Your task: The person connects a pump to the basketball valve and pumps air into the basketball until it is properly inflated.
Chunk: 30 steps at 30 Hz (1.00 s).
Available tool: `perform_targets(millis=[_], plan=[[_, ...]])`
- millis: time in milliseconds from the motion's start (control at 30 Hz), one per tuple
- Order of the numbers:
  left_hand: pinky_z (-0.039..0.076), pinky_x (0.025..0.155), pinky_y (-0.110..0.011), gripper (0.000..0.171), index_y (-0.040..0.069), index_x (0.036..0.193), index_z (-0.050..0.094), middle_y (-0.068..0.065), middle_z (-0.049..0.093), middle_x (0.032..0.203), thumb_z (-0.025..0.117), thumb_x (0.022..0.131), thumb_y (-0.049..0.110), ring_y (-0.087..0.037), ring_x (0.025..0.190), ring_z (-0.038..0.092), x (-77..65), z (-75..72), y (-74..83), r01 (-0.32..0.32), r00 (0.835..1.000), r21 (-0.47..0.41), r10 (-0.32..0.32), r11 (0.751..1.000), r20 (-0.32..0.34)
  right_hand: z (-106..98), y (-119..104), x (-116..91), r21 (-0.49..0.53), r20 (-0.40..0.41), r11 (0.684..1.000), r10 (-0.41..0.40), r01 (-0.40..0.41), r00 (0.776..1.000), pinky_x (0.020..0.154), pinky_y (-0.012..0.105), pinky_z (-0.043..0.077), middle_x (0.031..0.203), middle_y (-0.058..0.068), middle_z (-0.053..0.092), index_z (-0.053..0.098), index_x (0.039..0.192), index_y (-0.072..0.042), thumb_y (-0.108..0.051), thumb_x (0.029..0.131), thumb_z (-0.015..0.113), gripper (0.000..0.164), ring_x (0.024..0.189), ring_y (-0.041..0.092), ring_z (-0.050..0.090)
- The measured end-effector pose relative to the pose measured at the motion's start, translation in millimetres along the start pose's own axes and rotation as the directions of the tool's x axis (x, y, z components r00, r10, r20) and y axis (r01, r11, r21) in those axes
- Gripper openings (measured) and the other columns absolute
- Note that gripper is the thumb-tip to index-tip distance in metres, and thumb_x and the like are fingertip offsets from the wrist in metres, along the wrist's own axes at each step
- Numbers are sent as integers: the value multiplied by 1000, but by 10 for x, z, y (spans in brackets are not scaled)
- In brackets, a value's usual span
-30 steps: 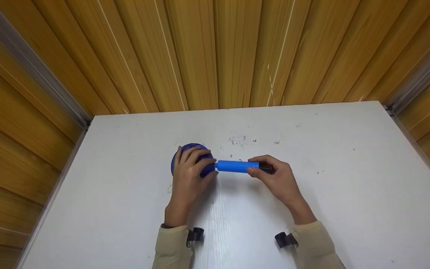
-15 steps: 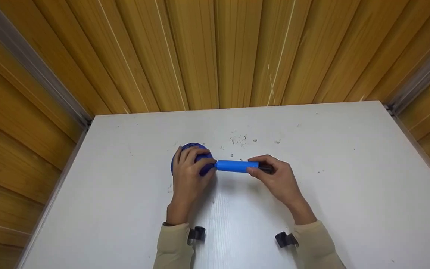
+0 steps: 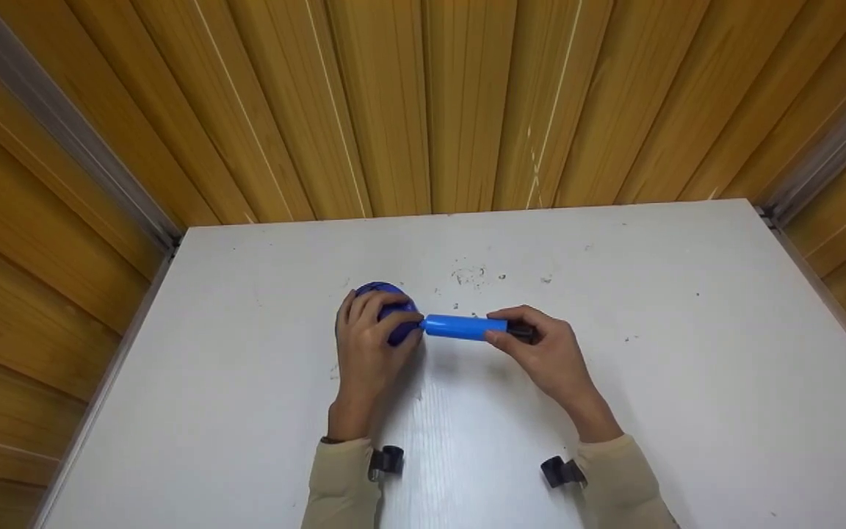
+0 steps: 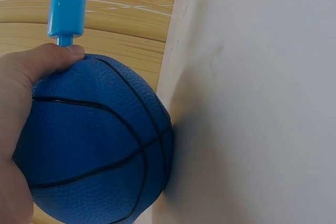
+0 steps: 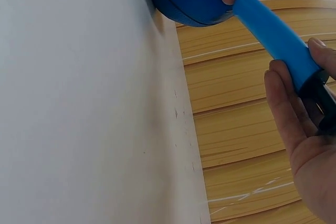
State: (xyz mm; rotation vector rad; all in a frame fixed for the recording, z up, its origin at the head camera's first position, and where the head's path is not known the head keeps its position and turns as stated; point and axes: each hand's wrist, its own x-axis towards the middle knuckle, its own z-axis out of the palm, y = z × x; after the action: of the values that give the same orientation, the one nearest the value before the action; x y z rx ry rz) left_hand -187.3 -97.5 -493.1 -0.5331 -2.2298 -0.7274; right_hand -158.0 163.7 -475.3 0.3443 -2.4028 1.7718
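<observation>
A small blue basketball (image 4: 100,135) with black seam lines is gripped by my left hand (image 3: 370,339), fingers spread over its top. In the left wrist view the thumb (image 4: 50,59) lies by the spot where a blue hand pump (image 3: 463,327) meets the ball. The pump's narrow end points at the ball, and its body lies roughly level to the right. My right hand (image 3: 549,354) holds the pump at its far end, thumb and fingers around the barrel near the black handle (image 5: 320,95). The needle, if any, is hidden by the left fingers.
Both hands work above a white table (image 3: 247,411) with dark scuff marks (image 3: 469,275) beyond the pump. Wood-patterned panel walls (image 3: 460,110) rise behind it and at both sides. A black wrist mount (image 3: 391,460) sits on each sleeve.
My left hand and the ball have turned slightly, with the hand now covering the ball's left edge. The pump has shifted a little left, closer against the ball.
</observation>
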Motion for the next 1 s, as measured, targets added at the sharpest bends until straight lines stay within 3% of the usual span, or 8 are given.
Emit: perform_targets(millis=[333, 1000], plan=[[36, 113, -67, 22, 16, 92, 85, -4, 75, 115, 99, 75, 13, -33, 119, 64, -7, 31, -28, -7, 999, -1, 7, 1000, -32, -5, 1, -7, -1, -15, 998, -64, 64, 998, 81, 26, 56, 110, 5, 75, 78, 119, -8, -10, 93, 84, 26, 91, 22, 66], [36, 114, -67, 22, 16, 94, 86, -5, 75, 116, 99, 76, 16, -33, 120, 63, 3, 5, -23, 18, 1000, -2, -18, 1000, -15, -48, -24, -15, -26, -9, 998, -64, 63, 998, 83, 26, 57, 111, 4, 74, 78, 119, -10, -11, 93, 84, 27, 93, 22, 65]])
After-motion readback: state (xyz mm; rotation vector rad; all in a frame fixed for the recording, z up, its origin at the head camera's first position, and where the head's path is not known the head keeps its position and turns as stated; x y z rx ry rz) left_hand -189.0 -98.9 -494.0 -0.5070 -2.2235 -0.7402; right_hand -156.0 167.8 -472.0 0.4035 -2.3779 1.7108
